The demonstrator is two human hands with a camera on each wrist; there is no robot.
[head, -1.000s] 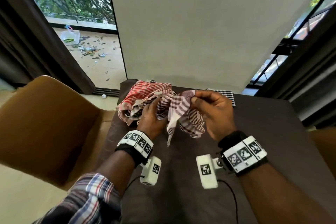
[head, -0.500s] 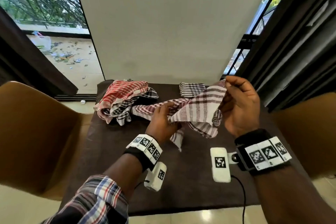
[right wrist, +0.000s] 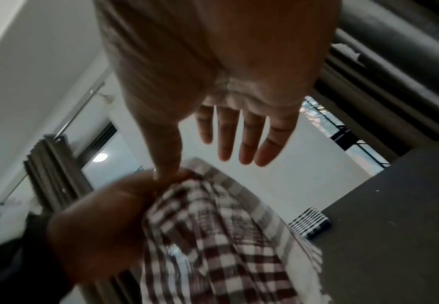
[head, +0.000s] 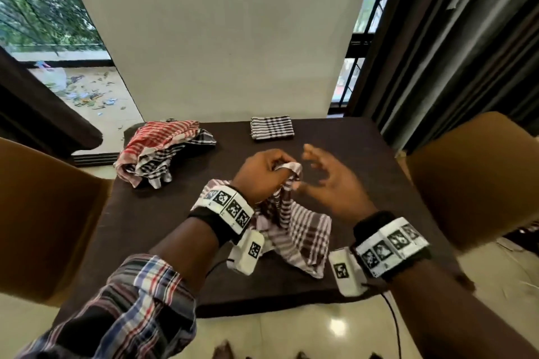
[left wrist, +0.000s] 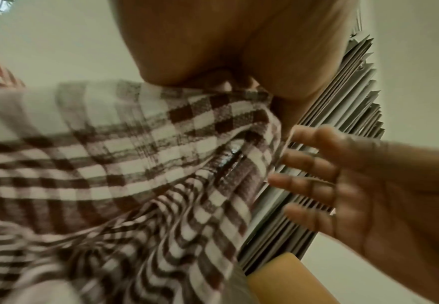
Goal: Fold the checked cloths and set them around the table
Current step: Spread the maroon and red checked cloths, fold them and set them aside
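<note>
My left hand (head: 264,173) grips the gathered top of a maroon-and-white checked cloth (head: 300,230), which hangs down onto the dark table (head: 163,227) near its front edge. The same cloth (left wrist: 145,156) fills the left wrist view and shows in the right wrist view as the cloth (right wrist: 226,242) below my fingers. My right hand (head: 326,181) hovers just right of the left one, fingers spread and straight, holding nothing; its thumb comes close to the left hand. A heap of unfolded red and black checked cloths (head: 163,151) lies at the table's back left. One folded black-and-white cloth (head: 271,127) sits at the back middle.
Tan chairs stand at the left (head: 43,213) and right (head: 472,178) of the table. A white wall (head: 227,38) rises behind it, with dark curtains (head: 455,38) at the right and a window (head: 43,9) at the left. The floor (head: 291,329) is glossy tile.
The maroon cloth was stretched between both hands; now my right hand has let go and opened, and my left hand holds it bunched, nearer the table's front. The head view has tilted down.
</note>
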